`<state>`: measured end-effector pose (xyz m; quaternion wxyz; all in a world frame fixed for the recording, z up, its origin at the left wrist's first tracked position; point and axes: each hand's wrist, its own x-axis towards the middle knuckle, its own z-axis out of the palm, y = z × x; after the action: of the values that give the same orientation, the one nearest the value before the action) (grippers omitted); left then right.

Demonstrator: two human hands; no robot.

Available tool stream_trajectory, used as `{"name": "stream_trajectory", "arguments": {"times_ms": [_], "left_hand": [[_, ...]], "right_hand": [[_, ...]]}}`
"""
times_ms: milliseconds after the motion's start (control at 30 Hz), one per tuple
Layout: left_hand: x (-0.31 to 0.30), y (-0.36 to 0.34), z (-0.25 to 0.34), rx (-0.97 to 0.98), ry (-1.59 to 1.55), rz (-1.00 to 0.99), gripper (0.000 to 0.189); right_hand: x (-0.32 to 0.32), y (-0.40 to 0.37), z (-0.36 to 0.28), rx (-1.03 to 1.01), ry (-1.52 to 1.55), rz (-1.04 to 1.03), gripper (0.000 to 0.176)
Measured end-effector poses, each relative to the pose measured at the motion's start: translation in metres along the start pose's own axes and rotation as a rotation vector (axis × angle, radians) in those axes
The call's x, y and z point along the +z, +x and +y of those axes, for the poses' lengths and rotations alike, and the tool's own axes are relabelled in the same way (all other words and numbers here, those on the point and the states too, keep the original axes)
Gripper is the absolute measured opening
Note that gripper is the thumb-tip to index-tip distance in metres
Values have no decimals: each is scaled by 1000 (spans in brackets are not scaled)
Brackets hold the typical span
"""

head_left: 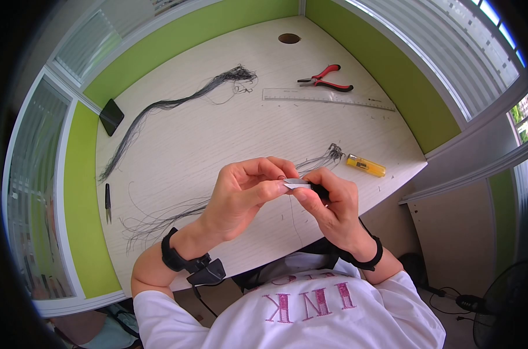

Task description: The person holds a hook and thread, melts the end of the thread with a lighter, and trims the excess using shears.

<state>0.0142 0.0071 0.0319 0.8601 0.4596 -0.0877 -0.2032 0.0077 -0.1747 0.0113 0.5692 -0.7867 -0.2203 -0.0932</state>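
Note:
My left hand point(243, 189) is in front of my chest, its thumb and fingers pinched on a thin dark thread point(293, 215) that hangs down over the table. A small dark loop shows at its fingertips. My right hand point(334, 203) is closed around a small black-handled cutter point(297, 184), whose silver blades point left and meet the left fingertips. The cutter's handle is mostly hidden by the right fingers. Under and behind both hands lies a loose bundle of dark threads point(171, 216), with its knotted, curly end point(335, 153) beyond the right hand.
A longer dark thread bundle point(159, 106) stretches across the back left. Red-handled pliers point(325, 79) and a clear ruler point(328, 99) lie at the back right. A yellow lighter point(366, 166) is near the right edge. Black-handled snips point(108, 203) and a phone point(111, 117) are at left.

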Motion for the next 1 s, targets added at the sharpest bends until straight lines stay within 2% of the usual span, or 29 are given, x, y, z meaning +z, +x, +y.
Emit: {"name": "stream_trajectory", "arguments": {"times_ms": [267, 333, 533, 1000], "left_hand": [[1, 0, 2, -12, 27, -14, 6], [2, 1, 2, -17, 5, 17, 7], [2, 0, 4, -31, 4, 3, 7], [-1, 1, 6, -63, 9, -37, 9]], "right_hand": [[1, -3, 5, 16, 98, 2, 24], [1, -3, 5, 124, 227, -5, 23], [-3, -2, 0, 98, 127, -39, 23], [1, -1, 0, 48, 138, -39, 22]]}}
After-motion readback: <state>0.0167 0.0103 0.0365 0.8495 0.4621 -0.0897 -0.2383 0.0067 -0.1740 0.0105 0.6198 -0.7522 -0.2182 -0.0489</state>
